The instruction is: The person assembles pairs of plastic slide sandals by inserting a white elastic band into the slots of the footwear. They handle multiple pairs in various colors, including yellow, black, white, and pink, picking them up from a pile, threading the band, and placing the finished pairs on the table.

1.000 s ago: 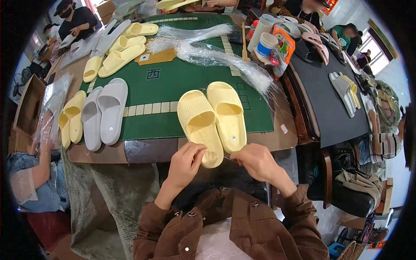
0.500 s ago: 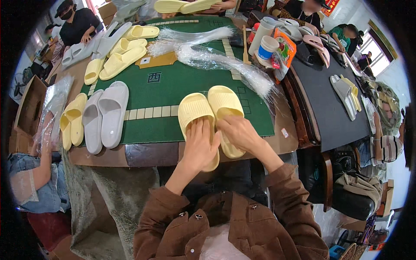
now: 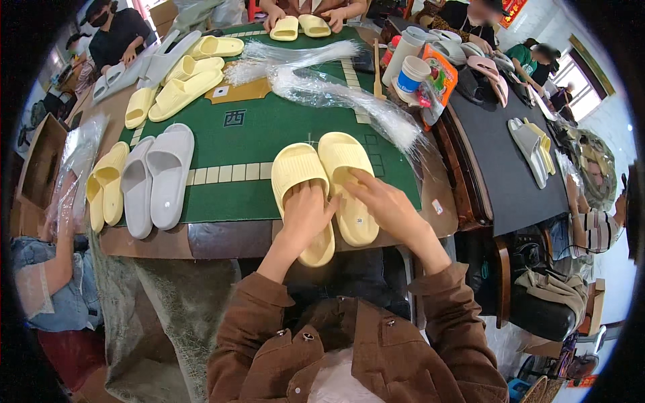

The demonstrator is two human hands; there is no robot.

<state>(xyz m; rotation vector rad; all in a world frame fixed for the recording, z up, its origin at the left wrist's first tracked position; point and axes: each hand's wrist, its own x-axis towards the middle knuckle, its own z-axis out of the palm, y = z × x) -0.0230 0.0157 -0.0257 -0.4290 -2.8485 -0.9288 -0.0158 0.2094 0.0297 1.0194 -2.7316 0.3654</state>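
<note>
A pair of pale yellow slippers lies side by side before me at the table's near edge, heels toward me. My left hand [image 3: 304, 213] reaches into the left slipper [image 3: 300, 161], fingertips hidden under its ribbed strap and thumb at its inner side. Over the right slipper [image 3: 344, 151], my right hand [image 3: 393, 207] has its fingers apart at the strap's opening. A small printed square shows on that slipper's insole. To the left stand a grey slipper pair [image 3: 168, 178] and another yellow pair [image 3: 107, 185].
Clear plastic strands [image 3: 316, 84] lie across the green mat [image 3: 269, 134]. More yellow slippers [image 3: 185, 94] and grey slippers [image 3: 178, 54] line the far left. A white tub [image 3: 412, 75] stands at right, beside a black-topped table [image 3: 494, 161]. Across from me, a person's hands hold yellow slippers [image 3: 300, 27].
My right hand has drawn back to the right out of the right slipper, uncovering the square on its insole. The person opposite has lowered a yellow pair to the table's far edge.
</note>
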